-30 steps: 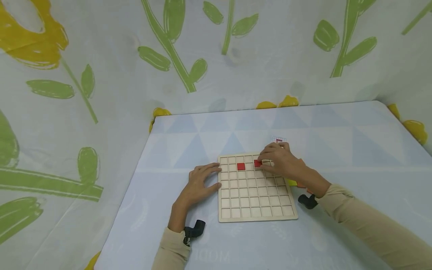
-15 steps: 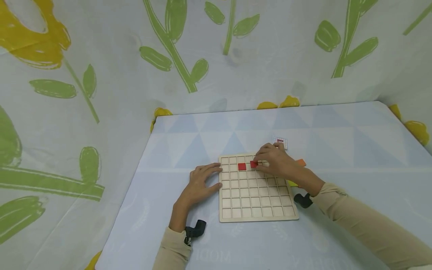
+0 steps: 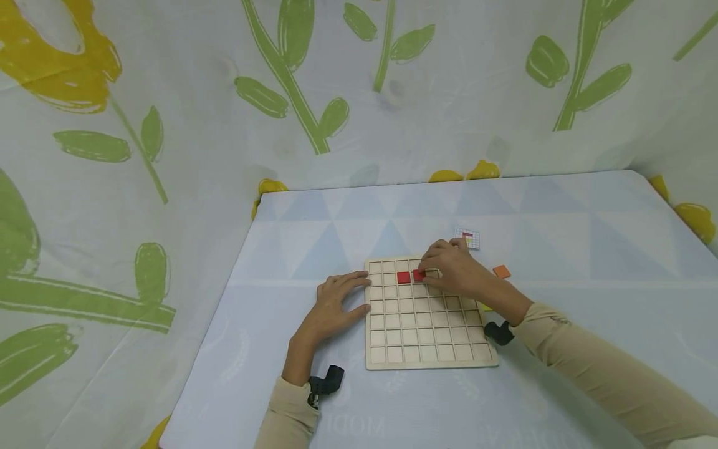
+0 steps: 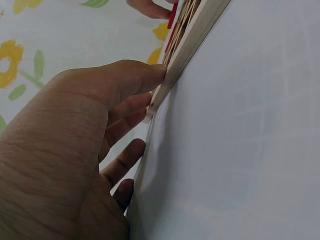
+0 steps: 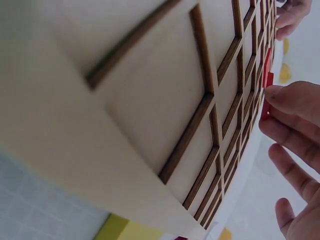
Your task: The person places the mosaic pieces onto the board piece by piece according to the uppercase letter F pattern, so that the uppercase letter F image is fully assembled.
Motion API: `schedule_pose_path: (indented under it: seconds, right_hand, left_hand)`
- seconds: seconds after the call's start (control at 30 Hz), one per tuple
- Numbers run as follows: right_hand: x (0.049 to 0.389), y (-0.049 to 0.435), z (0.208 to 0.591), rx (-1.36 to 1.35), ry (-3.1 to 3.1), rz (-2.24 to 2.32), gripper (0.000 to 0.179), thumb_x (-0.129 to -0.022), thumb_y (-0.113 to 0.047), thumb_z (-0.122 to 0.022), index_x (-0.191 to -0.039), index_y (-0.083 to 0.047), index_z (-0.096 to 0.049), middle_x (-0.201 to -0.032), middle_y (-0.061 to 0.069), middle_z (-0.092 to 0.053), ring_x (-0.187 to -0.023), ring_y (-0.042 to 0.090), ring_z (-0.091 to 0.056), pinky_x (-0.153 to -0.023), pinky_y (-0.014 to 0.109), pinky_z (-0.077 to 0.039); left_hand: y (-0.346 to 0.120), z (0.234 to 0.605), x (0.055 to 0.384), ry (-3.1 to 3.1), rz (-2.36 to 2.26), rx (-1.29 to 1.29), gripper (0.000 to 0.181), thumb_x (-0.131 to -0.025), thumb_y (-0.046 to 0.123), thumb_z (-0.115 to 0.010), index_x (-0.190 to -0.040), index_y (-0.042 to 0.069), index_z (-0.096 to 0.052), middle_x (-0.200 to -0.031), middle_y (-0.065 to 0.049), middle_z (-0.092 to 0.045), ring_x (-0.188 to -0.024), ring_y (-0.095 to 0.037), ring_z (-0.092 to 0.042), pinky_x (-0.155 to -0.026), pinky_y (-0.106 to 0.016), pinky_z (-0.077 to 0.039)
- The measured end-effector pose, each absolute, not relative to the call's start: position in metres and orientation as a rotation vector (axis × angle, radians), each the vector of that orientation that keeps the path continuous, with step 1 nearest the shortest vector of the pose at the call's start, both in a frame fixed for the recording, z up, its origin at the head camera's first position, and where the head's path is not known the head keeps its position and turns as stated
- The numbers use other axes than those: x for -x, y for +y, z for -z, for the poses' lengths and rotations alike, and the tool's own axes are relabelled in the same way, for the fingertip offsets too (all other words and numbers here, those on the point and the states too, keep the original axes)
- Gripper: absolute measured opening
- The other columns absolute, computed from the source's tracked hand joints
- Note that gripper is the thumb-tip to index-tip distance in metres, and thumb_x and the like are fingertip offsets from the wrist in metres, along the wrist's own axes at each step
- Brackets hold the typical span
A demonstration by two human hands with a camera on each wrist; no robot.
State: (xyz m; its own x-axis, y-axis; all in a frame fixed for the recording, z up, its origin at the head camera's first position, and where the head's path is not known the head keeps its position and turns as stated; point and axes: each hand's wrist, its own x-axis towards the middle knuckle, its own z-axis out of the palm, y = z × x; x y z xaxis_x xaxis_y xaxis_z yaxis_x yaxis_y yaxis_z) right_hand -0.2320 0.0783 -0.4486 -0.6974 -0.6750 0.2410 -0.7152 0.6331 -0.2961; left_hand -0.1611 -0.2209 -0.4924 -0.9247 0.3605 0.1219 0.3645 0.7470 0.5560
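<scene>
While two bare hands work at one square wooden board [image 3: 417,321] on the table [image 3: 280,262], two red tiles show: one red tile [image 3: 404,277] sits in a cell, and a second red tile [image 3: 417,275] is between the fingers of the right hand [image 3: 451,268]. One orange tile [image 3: 502,271] lies beyond the board's right side, one yellow tile [image 3: 487,307] peeks out under the right forearm, and one small printed card [image 3: 468,238] lies past the far right corner; more pieces may be hidden there. The right hand reaches in from the right, palm down in the head view, its thumb and fingertips pinching the second tile and its other fingers spread. The left hand [image 3: 333,305] grips nothing; it rests at the board's left edge with fingers extended and spread, the thumb touching the wood. The board has a grid of shallow cells, seven across and seven deep. The first red tile fills the third cell from the left in the second row from the far side; the pinched one is just to its right, and whether it touches the board is hard to tell. Each wrist carries one black device.
</scene>
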Motion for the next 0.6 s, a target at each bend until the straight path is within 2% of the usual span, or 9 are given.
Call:
schedule_pose_path:
  seconds: [0.6]
  right_hand:
    - [0.2321, 0.0781, 0.4529, -1.184, -2.757, -0.564, 0.013, -0.082, -0.013, -0.082, -0.095, -0.014, -0.079, -0.105, 0.004, -0.071, -0.108, 0.026, -0.056, -0.090, 0.058, -0.030]
  left_hand:
    - [-0.2186, 0.4931, 0.1621, -2.949, 0.913, 0.583, 0.049, -0.092, 0.037, -0.069, -0.138, 0.025, -0.060, -0.152, 0.011, -0.045, -0.135, -0.023, -0.038, -0.102, -0.050, -0.027]
